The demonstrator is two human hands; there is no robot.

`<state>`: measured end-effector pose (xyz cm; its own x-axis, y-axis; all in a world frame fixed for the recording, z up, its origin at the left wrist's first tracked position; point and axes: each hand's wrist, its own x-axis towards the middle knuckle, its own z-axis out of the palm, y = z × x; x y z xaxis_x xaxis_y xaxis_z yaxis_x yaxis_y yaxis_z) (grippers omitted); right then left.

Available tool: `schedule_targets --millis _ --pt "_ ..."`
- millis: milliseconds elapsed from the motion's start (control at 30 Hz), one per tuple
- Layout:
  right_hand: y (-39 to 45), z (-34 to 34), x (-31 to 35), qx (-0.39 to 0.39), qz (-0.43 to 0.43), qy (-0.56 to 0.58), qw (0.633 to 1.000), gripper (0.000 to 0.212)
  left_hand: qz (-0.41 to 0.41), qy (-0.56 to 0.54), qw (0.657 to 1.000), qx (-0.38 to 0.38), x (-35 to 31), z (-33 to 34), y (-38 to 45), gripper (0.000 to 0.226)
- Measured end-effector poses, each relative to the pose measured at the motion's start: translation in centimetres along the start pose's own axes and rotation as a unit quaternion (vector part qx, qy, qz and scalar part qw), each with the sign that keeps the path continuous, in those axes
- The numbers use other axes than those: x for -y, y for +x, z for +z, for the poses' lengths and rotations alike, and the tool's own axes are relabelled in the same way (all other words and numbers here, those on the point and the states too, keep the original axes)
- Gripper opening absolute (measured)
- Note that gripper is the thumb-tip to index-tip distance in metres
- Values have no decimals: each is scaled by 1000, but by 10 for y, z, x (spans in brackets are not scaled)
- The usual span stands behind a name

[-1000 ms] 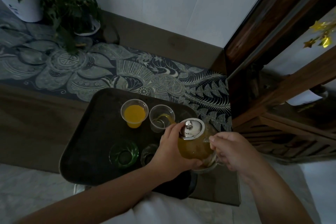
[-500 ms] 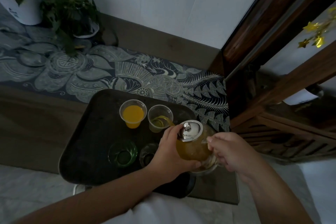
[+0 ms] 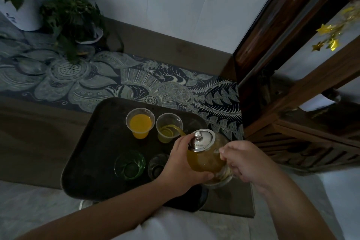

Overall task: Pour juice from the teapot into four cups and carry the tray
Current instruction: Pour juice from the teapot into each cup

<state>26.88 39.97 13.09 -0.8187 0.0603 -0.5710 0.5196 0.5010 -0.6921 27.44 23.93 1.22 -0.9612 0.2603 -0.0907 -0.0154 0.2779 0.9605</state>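
A dark tray (image 3: 87, 152) lies on the low table. On it stand a clear cup full of orange juice (image 3: 139, 123), a second clear cup (image 3: 168, 127) with a little juice, a green glass cup (image 3: 129, 165) and a small dark glass cup (image 3: 156, 165), both without juice. The glass teapot (image 3: 206, 154) with a steel lid is tilted left, and a thin stream runs from its spout into the second clear cup. My left hand (image 3: 181, 167) cradles the pot's body. My right hand (image 3: 245, 163) grips its handle.
A patterned runner (image 3: 78, 80) covers the table behind the tray. Potted plants (image 3: 72, 17) stand at the back left. A dark wooden cabinet (image 3: 292, 84) rises close on the right, with gold star ornaments (image 3: 329, 37). White cloth (image 3: 165, 226) lies near my body.
The teapot stays tilted and keeps pouring; the juice in the second clear cup has risen slightly. Both hands hold nearly the same place.
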Motion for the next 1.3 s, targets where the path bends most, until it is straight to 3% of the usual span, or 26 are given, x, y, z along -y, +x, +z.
schedule_targets --millis 1300 --pt "14 -3 -3 9 -18 -8 1000 15 -6 -24 1000 2 3 -1 6 103"
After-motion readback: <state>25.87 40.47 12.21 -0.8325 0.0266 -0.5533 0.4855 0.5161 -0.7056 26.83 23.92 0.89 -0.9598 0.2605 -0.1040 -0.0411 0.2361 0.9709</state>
